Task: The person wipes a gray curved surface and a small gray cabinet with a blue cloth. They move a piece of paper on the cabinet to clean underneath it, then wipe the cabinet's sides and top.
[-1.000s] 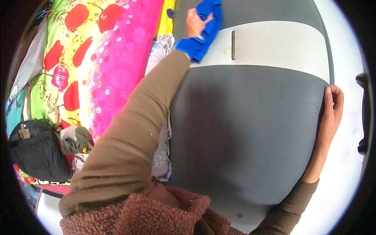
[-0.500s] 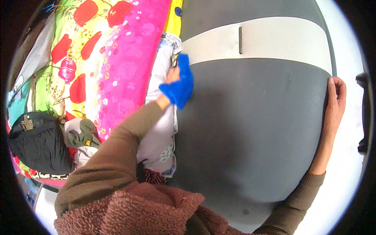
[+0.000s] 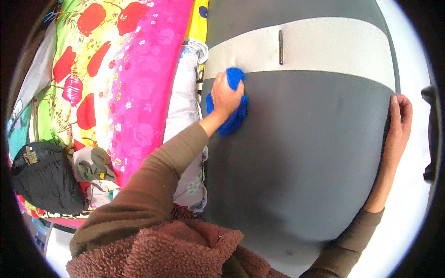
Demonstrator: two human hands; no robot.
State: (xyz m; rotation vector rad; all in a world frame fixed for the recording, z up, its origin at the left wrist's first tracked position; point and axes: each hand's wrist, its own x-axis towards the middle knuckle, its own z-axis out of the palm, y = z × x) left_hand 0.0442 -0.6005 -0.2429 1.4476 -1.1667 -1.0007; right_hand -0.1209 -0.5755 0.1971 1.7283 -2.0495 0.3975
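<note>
In my left hand (image 3: 227, 96) is a bunched blue cloth (image 3: 235, 118), its fuzzy folds showing above and below my fingers. The cloth lies against the left part of a large grey padded panel (image 3: 306, 148), just below a pale cream band (image 3: 338, 48) that crosses it. On that band sits a short dark metal bar (image 3: 281, 47). My right hand (image 3: 398, 116) is at the panel's right edge, below the end of the band, thumb along the rim and fingers bent around it.
Left of the panel lie a white pillow (image 3: 178, 106) and bright pink floral bedding (image 3: 143, 83). A black puffy garment (image 3: 46, 176) and a crumpled grey-green cloth (image 3: 95, 164) rest at the lower left. Beyond the panel's right edge is a white surface (image 3: 415, 139).
My left hand has moved right with the blue cloth, from the panel's left edge onto its grey face. My right hand stays at the right edge.
</note>
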